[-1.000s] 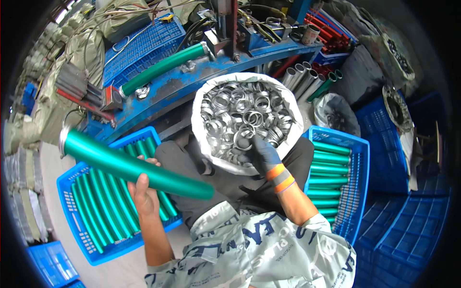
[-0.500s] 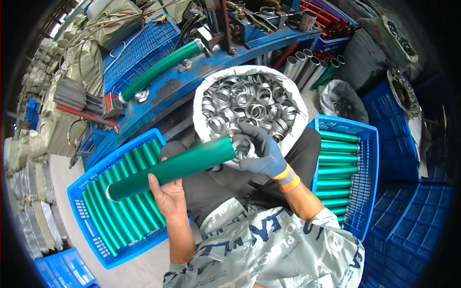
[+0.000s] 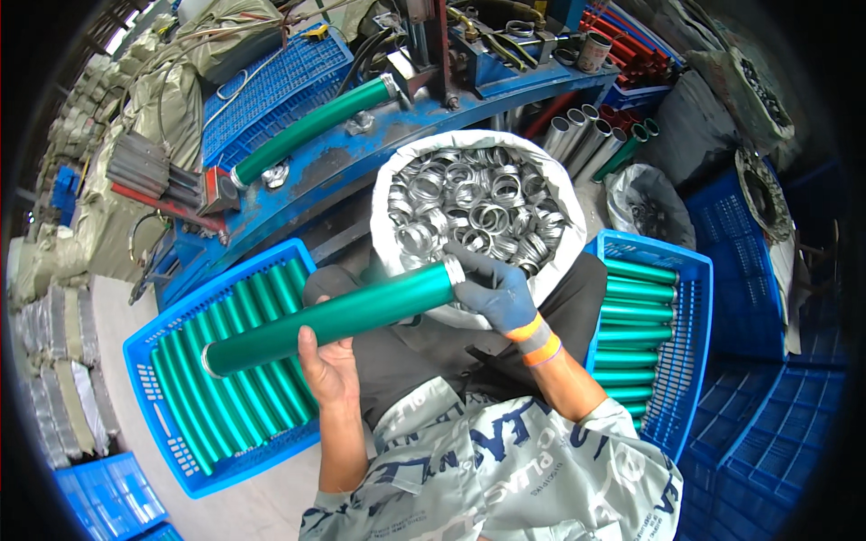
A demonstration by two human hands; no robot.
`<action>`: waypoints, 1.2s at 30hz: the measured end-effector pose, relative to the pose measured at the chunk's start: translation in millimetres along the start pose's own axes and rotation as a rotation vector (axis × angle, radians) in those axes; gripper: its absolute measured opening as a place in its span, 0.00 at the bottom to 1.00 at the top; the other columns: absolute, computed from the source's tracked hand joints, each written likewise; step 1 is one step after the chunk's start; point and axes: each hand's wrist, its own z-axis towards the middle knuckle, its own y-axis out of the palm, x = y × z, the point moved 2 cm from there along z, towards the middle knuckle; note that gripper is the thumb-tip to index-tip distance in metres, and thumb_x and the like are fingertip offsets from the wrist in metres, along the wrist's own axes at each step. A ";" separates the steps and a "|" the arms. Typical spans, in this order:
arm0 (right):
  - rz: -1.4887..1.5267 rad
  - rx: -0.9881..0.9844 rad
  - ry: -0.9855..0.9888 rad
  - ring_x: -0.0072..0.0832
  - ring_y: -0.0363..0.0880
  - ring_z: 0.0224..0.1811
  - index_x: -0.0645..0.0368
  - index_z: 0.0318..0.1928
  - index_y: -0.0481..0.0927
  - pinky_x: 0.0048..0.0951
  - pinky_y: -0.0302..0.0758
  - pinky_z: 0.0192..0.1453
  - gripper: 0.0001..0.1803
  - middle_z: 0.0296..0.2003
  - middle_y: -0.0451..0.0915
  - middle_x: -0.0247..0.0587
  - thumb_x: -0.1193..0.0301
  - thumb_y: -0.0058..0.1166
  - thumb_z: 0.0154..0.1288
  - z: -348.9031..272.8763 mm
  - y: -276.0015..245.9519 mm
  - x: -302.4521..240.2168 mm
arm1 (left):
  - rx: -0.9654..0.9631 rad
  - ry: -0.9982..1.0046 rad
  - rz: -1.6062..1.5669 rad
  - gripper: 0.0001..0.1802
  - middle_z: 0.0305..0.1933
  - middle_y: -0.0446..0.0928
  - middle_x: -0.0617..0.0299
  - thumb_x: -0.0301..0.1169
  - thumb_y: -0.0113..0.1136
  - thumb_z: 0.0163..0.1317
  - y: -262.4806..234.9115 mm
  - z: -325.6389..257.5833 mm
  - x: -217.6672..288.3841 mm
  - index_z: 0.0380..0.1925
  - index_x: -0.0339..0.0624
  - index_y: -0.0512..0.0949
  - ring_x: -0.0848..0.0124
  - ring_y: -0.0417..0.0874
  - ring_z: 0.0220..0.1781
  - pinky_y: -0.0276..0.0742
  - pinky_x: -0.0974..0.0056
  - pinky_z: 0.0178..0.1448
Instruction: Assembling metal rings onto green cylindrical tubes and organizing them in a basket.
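Observation:
My bare left hand (image 3: 330,368) is closed around the underside of a shiny green metal tube (image 3: 361,311), which slants up to the right over my lap. A pale rim shows at the tube's lower left end. At its upper right end sits a silver threaded ring (image 3: 454,270), pinched by my right hand (image 3: 496,293) in a blue-grey glove with an orange cuff. Whether more rings are in that palm is hidden. Just beyond the glove stands a white sack (image 3: 383,194) full of similar loose metal rings (image 3: 488,218).
Blue crates of green tubes stand on the left (image 3: 144,361) and right (image 3: 696,316). Across the far side runs a blue machine bench (image 3: 316,167), with another green tube (image 3: 311,131) held in it. Bare metal tubes (image 3: 591,135) lean at the back right.
The loose rings by the tube's right end no longer show; one ring now sits at that end under my right fingers. The tube has shifted slightly right.

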 end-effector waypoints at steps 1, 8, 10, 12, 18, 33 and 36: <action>0.002 0.000 0.001 0.17 0.86 0.52 0.65 0.85 0.77 0.24 0.84 0.61 0.40 0.62 0.90 0.34 0.79 0.71 0.73 4.2 2.6 -4.5 | -0.026 0.014 -0.017 0.29 0.77 0.83 0.48 0.49 0.72 0.84 0.1 1.8 0.0 0.74 0.44 0.80 0.57 0.85 0.79 0.82 0.45 0.86; 0.173 -0.143 -0.164 0.27 0.87 0.70 0.67 0.90 0.66 0.33 0.81 0.77 0.42 0.80 0.78 0.45 0.79 0.65 0.80 52.3 -2.2 -19.1 | 0.076 -0.018 -0.262 0.38 0.79 0.82 0.46 0.51 0.73 0.82 -20.2 26.3 15.1 0.78 0.35 0.75 0.50 0.83 0.82 0.78 0.40 0.89; 0.116 -0.165 -0.212 0.30 0.87 0.71 0.66 0.90 0.65 0.35 0.83 0.77 0.44 0.79 0.80 0.47 0.69 0.66 0.81 75.9 -4.9 -27.9 | 0.055 -0.027 -0.311 0.39 0.79 0.82 0.44 0.53 0.73 0.82 -23.1 34.7 20.4 0.78 0.34 0.75 0.49 0.81 0.83 0.76 0.39 0.90; -0.007 -0.143 -0.206 0.32 0.89 0.70 0.66 0.88 0.70 0.36 0.82 0.78 0.40 0.77 0.83 0.48 0.63 0.66 0.85 102.5 3.6 -43.2 | 0.060 -0.034 -0.346 0.41 0.79 0.81 0.42 0.55 0.72 0.81 -20.8 40.5 26.5 0.78 0.33 0.75 0.47 0.80 0.84 0.77 0.39 0.90; -0.395 -0.111 -0.435 0.37 0.80 0.80 0.65 0.84 0.75 0.37 0.75 0.85 0.36 0.79 0.81 0.52 0.63 0.69 0.85 247.8 98.4 -105.3 | 0.080 0.028 -0.402 0.42 0.79 0.80 0.44 0.55 0.71 0.83 -31.9 50.4 70.2 0.79 0.33 0.72 0.47 0.81 0.82 0.78 0.37 0.89; -1.432 0.184 -1.304 0.48 0.83 0.68 0.51 0.75 0.79 0.61 0.71 0.81 0.40 0.63 0.85 0.47 0.66 0.74 0.61 405.9 190.0 -114.1 | 0.275 0.044 -0.158 0.34 0.80 0.79 0.47 0.49 0.68 0.86 -108.3 36.0 81.4 0.76 0.34 0.75 0.52 0.78 0.84 0.73 0.40 0.91; -0.983 0.033 -1.212 0.56 0.87 0.63 0.61 0.78 0.77 0.53 0.83 0.72 0.40 0.63 0.86 0.55 0.67 0.73 0.67 303.4 184.4 -196.4 | 0.249 0.050 -0.146 0.24 0.72 0.86 0.51 0.42 0.68 0.87 -91.1 66.4 74.9 0.71 0.38 0.80 0.50 0.84 0.79 0.76 0.38 0.87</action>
